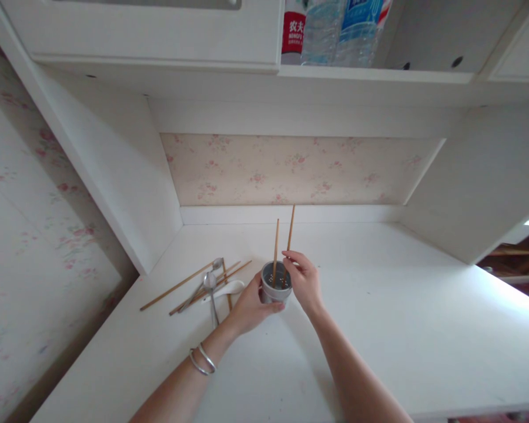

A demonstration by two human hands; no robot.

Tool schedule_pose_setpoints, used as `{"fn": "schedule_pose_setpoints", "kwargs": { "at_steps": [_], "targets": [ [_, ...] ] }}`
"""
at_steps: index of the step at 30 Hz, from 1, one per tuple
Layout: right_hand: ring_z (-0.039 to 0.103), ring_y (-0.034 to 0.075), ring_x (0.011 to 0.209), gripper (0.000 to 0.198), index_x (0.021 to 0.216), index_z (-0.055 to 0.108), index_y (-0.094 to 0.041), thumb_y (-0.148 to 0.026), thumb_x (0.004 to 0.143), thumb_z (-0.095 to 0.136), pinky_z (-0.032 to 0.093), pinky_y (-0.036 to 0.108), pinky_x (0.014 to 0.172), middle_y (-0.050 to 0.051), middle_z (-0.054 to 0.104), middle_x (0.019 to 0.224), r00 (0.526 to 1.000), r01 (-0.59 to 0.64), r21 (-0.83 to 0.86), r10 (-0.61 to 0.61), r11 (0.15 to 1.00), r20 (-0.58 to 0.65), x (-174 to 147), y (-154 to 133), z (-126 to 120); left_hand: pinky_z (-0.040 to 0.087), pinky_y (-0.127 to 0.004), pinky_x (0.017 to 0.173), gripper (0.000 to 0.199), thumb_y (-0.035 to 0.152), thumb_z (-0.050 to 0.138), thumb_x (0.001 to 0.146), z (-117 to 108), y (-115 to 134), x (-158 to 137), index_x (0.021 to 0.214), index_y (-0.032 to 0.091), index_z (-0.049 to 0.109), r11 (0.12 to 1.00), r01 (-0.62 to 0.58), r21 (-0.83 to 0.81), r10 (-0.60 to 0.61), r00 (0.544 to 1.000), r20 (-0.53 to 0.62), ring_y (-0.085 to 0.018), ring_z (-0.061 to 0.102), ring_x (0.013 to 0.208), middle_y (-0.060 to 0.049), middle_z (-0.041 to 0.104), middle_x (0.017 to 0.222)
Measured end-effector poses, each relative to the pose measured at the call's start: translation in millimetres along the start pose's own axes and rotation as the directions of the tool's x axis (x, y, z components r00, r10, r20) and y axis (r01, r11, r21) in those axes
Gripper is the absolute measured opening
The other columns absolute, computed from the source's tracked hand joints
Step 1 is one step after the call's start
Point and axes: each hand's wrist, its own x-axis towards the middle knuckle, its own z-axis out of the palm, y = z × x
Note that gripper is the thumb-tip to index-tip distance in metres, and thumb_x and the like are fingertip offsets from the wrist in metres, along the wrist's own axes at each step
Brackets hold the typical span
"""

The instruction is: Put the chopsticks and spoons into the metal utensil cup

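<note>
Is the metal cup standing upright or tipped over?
Upright. The metal cup stands on the white counter, its open mouth up, two chopsticks standing in it, the left hand gripping its side.

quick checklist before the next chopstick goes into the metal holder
1. Small round perforated metal holder upright on the white countertop: ok.
2. Left hand gripping the holder's side: ok.
3. Right hand pinching one of the two wooden chopsticks in the holder: ok.
4. Room left inside the holder: ok, mostly free.
5. Loose wooden chopsticks, metal spoons and white ceramic spoon lying just left of the holder: ok.
6. Whether the chopstick tips reach the holder's bottom: cannot tell.
</note>
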Motion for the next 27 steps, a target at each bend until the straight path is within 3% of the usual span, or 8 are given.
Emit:
{"fn": "schedule_pose_setpoints", "kwargs": {
  "at_steps": [6, 15, 27],
  "targets": [
    [0.062, 0.020, 0.091, 0.029, 0.098, 0.071, -0.020, -0.035, 0.080, 0.054, 0.054, 0.031, 0.072, 0.008, 0.067, 0.104, 0.998, -0.036, 0.019, 0.035, 0.999, 0.044, 0.3, 1.3, 1.9, 0.040, -0.040, 0.101, 0.076, 0.013, 0.079, 0.060, -0.3, 1.8, 0.3, 0.128, 0.019, 0.045, 1.000, 0.005, -0.009, -0.005, 1.000, -0.007, -0.025, 0.057, 0.112, -0.011, 0.059, 0.123],
    [0.064, 0.021, 0.096, 0.026, 0.095, 0.072, -0.021, -0.034, 0.082, 0.054, 0.053, 0.035, 0.083, 0.006, 0.070, 0.102, 0.996, -0.026, -0.006, 0.026, 1.000, 0.089, -2.0, 0.1, 1.8, 0.041, -0.041, 0.100, 0.075, 0.012, 0.078, 0.061, -1.3, -2.3, 0.9, 0.128, 0.020, 0.045, 1.000, 0.012, -0.014, -0.012, 1.000, 0.003, -0.024, 0.057, 0.112, -0.011, 0.060, 0.121],
    [0.066, 0.019, 0.085, 0.023, 0.092, 0.070, -0.024, -0.031, 0.081, 0.052, 0.052, 0.032, 0.079, 0.002, 0.072, 0.095, 0.987, -0.077, -0.049, 0.083, 0.996, 0.139, -5.0, -1.5, 1.4, 0.040, -0.041, 0.100, 0.077, 0.011, 0.078, 0.060, 0.1, -2.7, 1.6, 0.129, 0.021, 0.045, 0.999, 0.007, -0.035, -0.007, 1.000, -0.009, -0.023, 0.056, 0.113, -0.010, 0.059, 0.123]
  ]
}}
